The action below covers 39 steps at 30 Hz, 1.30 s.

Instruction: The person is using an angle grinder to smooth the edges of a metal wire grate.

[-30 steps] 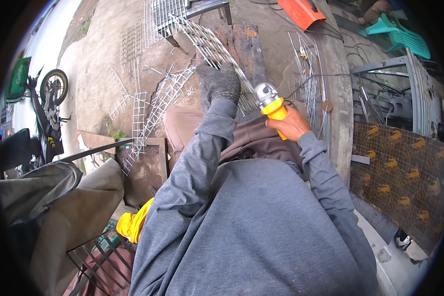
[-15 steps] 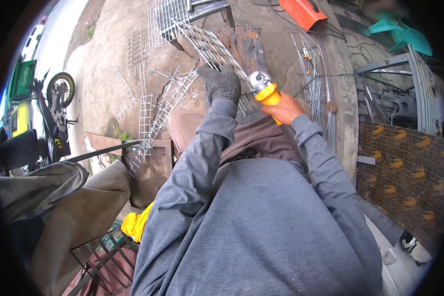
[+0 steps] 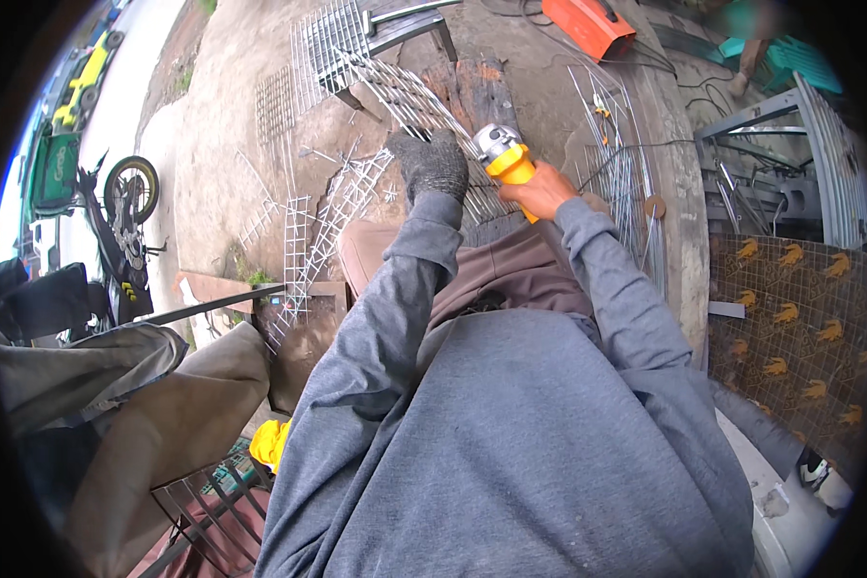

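Yellow angle grinder (image 3: 504, 159) on wire mesh (image 3: 409, 96)

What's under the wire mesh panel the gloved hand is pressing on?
The wire mesh panel lies across a dark wooden plank, with bare ground around it. The gloved left hand and yellow grinder hide what lies beneath them.

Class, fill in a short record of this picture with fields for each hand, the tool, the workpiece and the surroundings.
Left hand: gloved left hand pressing on the wire mesh strip
Right hand: bare right hand gripping the yellow grinder
Tool: grinder head at the mesh
Workpiece: mesh strip lying on a wooden plank
Surroundings: mesh offcuts on the ground, motorcycle at left
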Each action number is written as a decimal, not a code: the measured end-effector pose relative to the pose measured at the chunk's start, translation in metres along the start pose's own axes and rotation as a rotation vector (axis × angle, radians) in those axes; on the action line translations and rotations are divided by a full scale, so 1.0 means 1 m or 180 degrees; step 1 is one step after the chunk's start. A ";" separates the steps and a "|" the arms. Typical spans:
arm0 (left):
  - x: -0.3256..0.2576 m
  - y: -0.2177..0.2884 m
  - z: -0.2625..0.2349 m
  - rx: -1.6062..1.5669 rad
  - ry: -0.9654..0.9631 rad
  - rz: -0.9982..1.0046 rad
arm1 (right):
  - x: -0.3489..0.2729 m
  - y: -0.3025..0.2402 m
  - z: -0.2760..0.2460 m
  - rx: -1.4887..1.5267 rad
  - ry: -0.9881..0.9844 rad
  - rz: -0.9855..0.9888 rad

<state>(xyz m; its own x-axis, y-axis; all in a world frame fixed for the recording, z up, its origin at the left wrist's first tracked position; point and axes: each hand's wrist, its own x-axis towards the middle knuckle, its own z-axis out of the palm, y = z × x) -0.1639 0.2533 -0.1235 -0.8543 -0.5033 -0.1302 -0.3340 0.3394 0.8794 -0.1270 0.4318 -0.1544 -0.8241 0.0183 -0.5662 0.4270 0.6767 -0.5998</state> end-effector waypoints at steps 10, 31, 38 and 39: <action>-0.003 0.007 -0.004 0.0220 -0.0090 -0.0077 | 0.001 0.007 -0.003 -0.0302 0.0072 -0.0012; -0.004 0.012 -0.003 0.0355 -0.0104 -0.0152 | 0.018 0.016 -0.003 0.0075 -0.0191 -0.0185; -0.001 0.003 -0.004 0.0210 -0.0046 -0.0131 | 0.019 0.012 -0.008 -0.0387 -0.0140 -0.0122; -0.003 0.003 -0.004 0.0167 -0.0087 -0.0104 | 0.017 0.010 -0.011 -0.0394 -0.0149 -0.0125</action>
<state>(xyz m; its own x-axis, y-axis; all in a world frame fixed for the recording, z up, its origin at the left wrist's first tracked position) -0.1608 0.2524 -0.1180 -0.8529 -0.4931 -0.1716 -0.3817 0.3647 0.8493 -0.1413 0.4468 -0.1638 -0.8197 -0.0424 -0.5712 0.3433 0.7619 -0.5493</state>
